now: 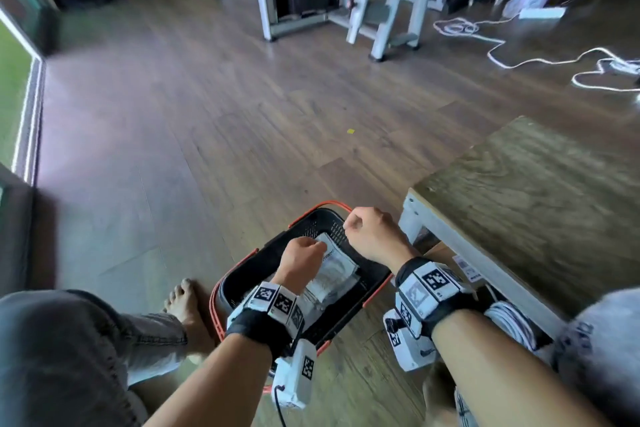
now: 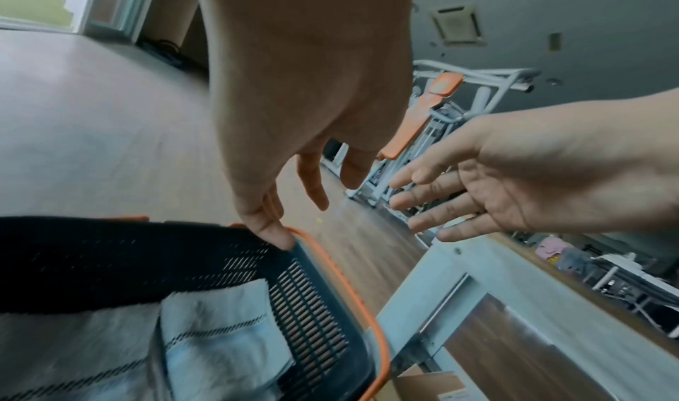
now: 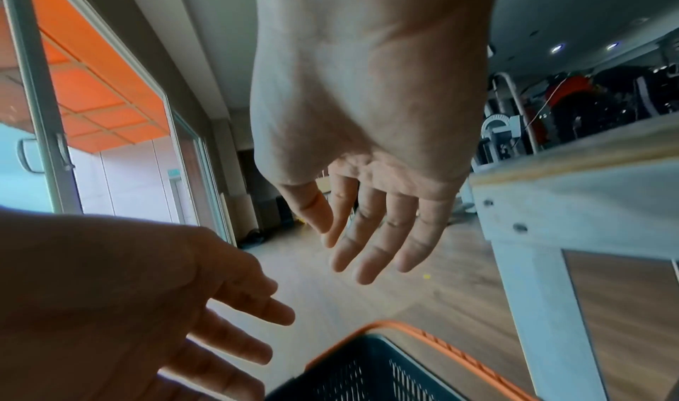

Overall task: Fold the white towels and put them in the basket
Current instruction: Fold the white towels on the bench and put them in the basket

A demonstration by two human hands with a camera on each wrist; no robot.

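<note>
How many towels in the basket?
2 visible: one folded towel on top at the basket's far end, another beside it, partly underneath. More may be hidden below.

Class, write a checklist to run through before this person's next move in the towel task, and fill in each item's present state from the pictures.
1. Folded towels lie inside the basket: ok.
2. Left hand holds nothing: ok; the wrist views show relaxed fingers.
3. Right hand holds nothing: ok; fingers extended above the basket.
4. Basket stands level on the floor: ok.
5. No towels left on the table: ok for the visible part; the rest is out of frame, cannot tell.
6. Towels neatly squared: cannot tell, blurred.
</note>
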